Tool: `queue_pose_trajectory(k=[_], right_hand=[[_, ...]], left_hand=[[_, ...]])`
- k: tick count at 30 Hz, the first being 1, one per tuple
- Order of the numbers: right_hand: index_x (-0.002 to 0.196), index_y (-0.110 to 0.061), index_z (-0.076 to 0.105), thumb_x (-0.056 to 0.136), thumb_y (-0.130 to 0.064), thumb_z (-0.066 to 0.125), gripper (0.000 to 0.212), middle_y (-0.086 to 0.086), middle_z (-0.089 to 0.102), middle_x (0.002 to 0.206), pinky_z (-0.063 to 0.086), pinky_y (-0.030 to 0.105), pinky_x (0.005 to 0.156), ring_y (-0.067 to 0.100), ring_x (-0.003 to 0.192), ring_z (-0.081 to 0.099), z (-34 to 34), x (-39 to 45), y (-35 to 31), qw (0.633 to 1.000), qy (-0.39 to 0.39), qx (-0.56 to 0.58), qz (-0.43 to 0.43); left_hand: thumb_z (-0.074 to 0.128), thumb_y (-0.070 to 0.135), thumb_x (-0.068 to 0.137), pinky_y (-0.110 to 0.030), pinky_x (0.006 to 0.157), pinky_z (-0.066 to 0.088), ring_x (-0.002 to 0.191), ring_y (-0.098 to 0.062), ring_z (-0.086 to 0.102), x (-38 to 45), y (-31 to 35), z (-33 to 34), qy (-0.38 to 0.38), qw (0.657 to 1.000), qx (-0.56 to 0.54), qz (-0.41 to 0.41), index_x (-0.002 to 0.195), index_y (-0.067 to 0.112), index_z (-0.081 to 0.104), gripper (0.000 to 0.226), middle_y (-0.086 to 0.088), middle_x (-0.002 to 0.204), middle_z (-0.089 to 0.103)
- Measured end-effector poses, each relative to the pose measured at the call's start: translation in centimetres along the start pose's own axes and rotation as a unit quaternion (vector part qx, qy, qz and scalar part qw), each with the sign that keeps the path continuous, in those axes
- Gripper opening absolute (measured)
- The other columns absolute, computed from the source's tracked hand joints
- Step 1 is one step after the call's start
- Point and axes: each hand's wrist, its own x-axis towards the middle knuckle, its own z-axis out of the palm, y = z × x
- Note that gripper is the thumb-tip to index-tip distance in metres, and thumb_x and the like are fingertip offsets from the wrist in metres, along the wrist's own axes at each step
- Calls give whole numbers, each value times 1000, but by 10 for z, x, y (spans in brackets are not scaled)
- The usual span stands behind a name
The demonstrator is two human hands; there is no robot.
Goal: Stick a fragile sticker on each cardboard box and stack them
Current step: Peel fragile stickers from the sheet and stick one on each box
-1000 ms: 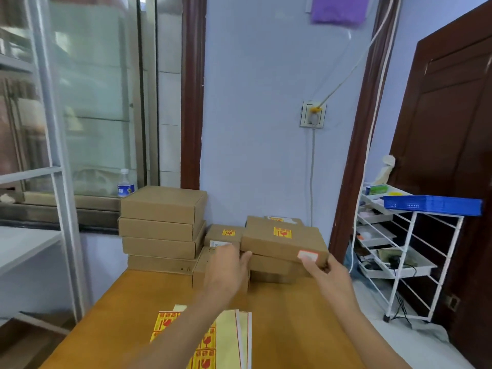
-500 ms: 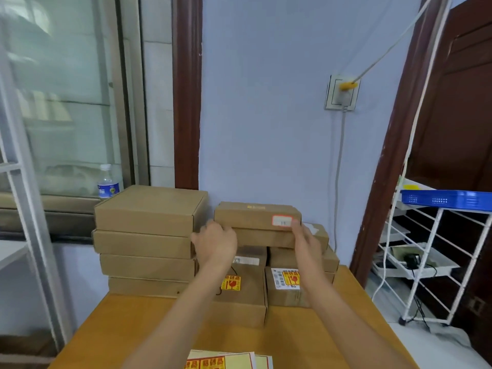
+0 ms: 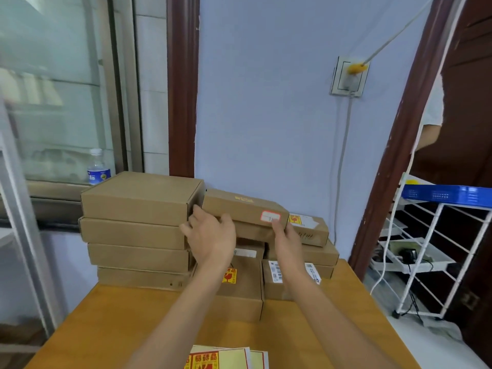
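Left hand: the left hand [image 3: 210, 239] is curled around the near left end of the top box [image 3: 243, 209], fingers wrapped on its edge.
Right hand: the right hand [image 3: 288, 241] holds the box's near right end, with a fingertip up on the white label [image 3: 270, 216].
Top box: it sits on top of the pile of stickered boxes [image 3: 308, 251] by the wall, tilted a little, just beside the tall stack of plain boxes [image 3: 138, 227].
Sticker sheet: the yellow sticker sheet [image 3: 226, 358] lies on the table [image 3: 106, 323] at the near edge.
Change: half a second ago the box was in about the same spot; both hands still grip it.
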Motion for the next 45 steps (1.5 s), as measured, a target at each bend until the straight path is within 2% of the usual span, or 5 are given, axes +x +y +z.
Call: queue_pose_trajectory(k=[9,23,28,39,45], right_hand=[[107,-27,63,104,-31,53,11,-8,69,100,49,29,75,15,95,64,3,6,23,992,65,-97,-57],[93,-18,52,88,-39,78,34,-3,52,98,40,28,67,11,82,50,13,27,30,971,141,-181,-65],[94,-24,60,92,-37,74,19,-5,64,98,55,42,92,15,94,62,13,38,29,987,140,-76,-19],[113,-25,62,98,-13,62,19,-13,65,106,43,13,74,-1,100,60,-26,-19,42,990,58,-102,-75],[118,-29,60,98,-21,59,22,-12,50,116,52,22,74,5,94,57,-70,-61,80,883,16,-428,-192]], left_hand=[[56,2,91,-47,110,37,141,-35,32,-10,-41,27,-63,996,-4,-57,157,5,16,78,-16,156,33],[48,8,100,-36,90,42,119,-22,48,-20,-18,33,-54,982,-154,-99,159,15,21,65,-4,159,24],[51,16,101,-32,88,40,109,-17,48,-10,-21,34,-96,982,-144,-74,159,17,26,63,0,155,24],[52,17,101,-34,112,37,139,-12,41,-34,-55,12,-168,982,-33,82,152,27,43,53,9,156,37],[46,37,99,-36,119,30,143,-15,36,-70,-99,-24,-151,882,281,346,144,33,48,46,9,149,46]])
